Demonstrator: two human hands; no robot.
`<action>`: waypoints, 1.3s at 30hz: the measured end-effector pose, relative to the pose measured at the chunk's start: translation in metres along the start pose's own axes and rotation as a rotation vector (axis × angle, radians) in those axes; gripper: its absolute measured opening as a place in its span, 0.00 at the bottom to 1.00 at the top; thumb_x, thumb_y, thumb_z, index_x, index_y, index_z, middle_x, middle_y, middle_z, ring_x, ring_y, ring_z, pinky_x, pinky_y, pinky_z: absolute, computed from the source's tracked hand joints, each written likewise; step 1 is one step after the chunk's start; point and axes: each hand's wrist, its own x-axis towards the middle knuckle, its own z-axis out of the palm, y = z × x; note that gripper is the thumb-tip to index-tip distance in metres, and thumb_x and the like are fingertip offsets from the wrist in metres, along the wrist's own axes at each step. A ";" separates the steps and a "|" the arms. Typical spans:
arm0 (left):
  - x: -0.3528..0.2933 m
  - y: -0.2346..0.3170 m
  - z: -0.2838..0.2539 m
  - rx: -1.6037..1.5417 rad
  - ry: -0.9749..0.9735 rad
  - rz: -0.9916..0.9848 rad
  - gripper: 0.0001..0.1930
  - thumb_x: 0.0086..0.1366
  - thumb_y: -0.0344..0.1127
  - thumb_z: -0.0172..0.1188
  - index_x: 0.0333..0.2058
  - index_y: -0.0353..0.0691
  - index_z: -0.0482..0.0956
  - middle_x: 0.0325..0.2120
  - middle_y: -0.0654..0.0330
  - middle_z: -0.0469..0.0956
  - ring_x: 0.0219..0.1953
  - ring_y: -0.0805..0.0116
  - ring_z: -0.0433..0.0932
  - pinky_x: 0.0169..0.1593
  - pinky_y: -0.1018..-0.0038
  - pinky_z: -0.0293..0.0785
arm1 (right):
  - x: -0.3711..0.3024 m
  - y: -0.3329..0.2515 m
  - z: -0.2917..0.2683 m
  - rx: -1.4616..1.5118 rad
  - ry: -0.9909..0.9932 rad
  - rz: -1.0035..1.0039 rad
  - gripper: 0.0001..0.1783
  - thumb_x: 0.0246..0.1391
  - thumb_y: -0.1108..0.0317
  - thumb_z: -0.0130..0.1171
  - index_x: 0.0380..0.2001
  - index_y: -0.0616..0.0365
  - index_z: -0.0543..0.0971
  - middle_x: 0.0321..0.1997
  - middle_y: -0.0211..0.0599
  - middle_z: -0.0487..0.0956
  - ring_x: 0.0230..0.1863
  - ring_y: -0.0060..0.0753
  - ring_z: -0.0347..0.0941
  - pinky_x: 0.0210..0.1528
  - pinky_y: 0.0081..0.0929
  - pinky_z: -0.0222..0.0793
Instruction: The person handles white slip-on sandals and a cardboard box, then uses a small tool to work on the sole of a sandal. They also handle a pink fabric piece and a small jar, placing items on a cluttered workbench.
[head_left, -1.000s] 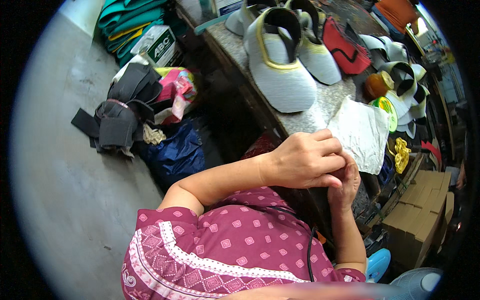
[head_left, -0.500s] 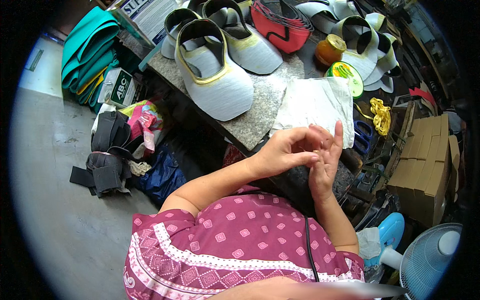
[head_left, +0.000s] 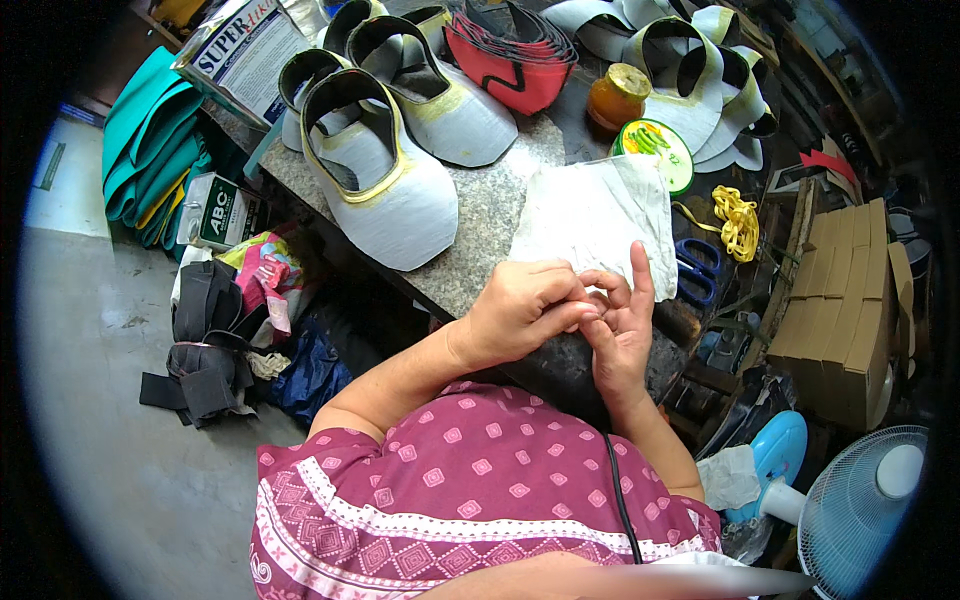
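A: How is the scene oriented, from the largest item down?

B: The counter (head_left: 490,210) runs obliquely from upper left to lower right; its exposed surface is speckled grey, like stone. On it, the nearest grey shoe upper (head_left: 400,220) points its broad, blunt toe toward the person and to the right, its long axis following the same slant. Its face is smooth and faintly brushed, and a yellowish band edges the oval opening.

A: And the white cloth (head_left: 590,215)?

B: It lies flat on the counter, right of that toe and just beyond the hands. It is nearly square, its side edges running away from the person; its long axis is hard to tell, since the hands cover part of the near edge. The fabric is thin and lightly creased.

A: What of the hands?

B: The left hand (head_left: 520,310) points rightward, the right hand (head_left: 622,340) away from the person. They meet before the cloth; whether they touch it cannot be told.

A: The smaller items?

B: Beyond the cloth stands a rounded amber jar (head_left: 615,100); beside it is a round, green-rimmed lid (head_left: 655,150). To the right lie a bundled yellow cord (head_left: 738,225) and scissors (head_left: 698,271) with blue loops.

A: Finally, the fingers?

B: The left thumb and forefinger press together against the right fingertips; anything pinched there is too small to tell. One right finger (head_left: 641,268) extends straight, the others bent.
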 end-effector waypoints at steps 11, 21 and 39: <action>-0.018 0.011 0.007 -0.643 -0.110 -0.254 0.15 0.74 0.41 0.48 0.30 0.38 0.70 0.26 0.62 0.70 0.24 0.75 0.68 0.28 0.80 0.66 | -0.004 0.003 -0.001 0.132 -0.044 -0.003 0.52 0.58 0.63 0.65 0.74 0.49 0.41 0.44 0.40 0.76 0.34 0.22 0.75 0.38 0.19 0.74; -0.015 0.008 0.004 -0.190 -0.093 -0.248 0.08 0.68 0.33 0.58 0.30 0.36 0.75 0.21 0.61 0.73 0.22 0.73 0.73 0.28 0.74 0.70 | -0.002 0.002 -0.003 0.044 0.059 -0.138 0.42 0.61 0.71 0.61 0.72 0.54 0.49 0.42 0.41 0.77 0.29 0.21 0.75 0.35 0.18 0.73; -0.030 0.023 0.003 -0.316 0.003 -0.376 0.06 0.66 0.25 0.59 0.42 0.32 0.76 0.28 0.62 0.79 0.30 0.78 0.77 0.33 0.81 0.75 | -0.007 0.000 -0.003 -0.151 0.093 -0.239 0.35 0.64 0.71 0.57 0.69 0.58 0.53 0.39 0.39 0.82 0.39 0.23 0.77 0.46 0.21 0.74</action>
